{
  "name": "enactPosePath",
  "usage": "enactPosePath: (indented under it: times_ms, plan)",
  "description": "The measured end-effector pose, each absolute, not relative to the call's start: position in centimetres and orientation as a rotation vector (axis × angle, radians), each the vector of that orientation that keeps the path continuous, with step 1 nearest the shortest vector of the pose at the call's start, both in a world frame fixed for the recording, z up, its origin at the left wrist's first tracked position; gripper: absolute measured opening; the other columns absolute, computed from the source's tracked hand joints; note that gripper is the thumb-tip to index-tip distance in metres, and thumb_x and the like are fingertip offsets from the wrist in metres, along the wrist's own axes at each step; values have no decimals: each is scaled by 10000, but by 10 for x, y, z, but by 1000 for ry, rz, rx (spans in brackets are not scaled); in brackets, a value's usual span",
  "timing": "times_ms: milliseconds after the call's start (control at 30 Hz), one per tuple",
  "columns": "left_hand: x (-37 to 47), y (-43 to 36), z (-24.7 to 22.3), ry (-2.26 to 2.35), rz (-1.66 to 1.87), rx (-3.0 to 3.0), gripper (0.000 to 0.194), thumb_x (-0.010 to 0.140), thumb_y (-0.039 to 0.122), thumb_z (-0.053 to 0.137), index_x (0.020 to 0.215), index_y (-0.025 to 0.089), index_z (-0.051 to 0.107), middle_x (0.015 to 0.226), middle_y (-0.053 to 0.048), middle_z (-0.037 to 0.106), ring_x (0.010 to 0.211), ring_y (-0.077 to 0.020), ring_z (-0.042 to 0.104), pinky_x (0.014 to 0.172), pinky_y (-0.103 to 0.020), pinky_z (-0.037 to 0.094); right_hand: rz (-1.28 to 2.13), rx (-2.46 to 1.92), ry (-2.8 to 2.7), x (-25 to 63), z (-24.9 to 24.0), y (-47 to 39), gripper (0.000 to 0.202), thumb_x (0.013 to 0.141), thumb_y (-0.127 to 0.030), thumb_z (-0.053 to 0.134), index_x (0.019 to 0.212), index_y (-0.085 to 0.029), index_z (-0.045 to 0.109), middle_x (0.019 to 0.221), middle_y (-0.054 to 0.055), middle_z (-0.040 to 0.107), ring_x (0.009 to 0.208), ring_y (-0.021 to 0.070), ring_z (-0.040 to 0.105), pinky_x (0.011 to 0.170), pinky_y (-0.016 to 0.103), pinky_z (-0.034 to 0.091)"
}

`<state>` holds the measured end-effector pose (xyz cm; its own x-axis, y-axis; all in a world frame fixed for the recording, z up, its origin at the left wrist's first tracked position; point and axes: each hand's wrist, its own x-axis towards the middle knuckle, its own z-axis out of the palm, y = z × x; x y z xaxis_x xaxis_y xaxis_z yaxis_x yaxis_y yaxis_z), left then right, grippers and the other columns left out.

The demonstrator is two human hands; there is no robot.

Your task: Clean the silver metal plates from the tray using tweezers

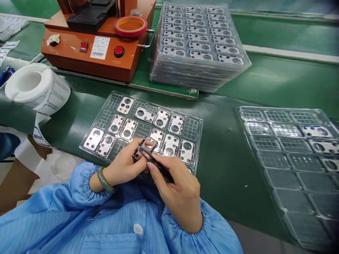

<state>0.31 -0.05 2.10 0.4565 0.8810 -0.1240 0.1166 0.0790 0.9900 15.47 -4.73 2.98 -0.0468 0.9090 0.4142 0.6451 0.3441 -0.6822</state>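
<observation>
Between the fingers of my left hand is a small metal plate with a round hole, tilted up above the tray. My right hand is closed round black tweezers, whose tips reach the lower edge of that plate. Whether the tips grip anything is too small to tell. Beneath both hands lies a clear plastic tray with several similar silver plates in its pockets; some pockets hold none. My hands hide the tray's near edge.
An orange machine carries a roll of red-edged tape at the back. Right of it rises a stack of filled trays. A label roll stands at left. Another clear tray lies at right with a few plates.
</observation>
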Motion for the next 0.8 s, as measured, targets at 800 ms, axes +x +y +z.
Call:
enactPosePath:
  times_ms: [800]
  plan:
    - [8, -2, 12, 999, 777, 1605, 346, 865, 109, 454, 1204, 154, 403, 1070, -111, 676, 970, -166, 674, 901, -310, 515, 47, -1476, -1829, 139, 34, -53, 95, 859, -122, 640, 951, -140, 648, 817, 63, 715, 721, 159, 669, 677, 267, 504]
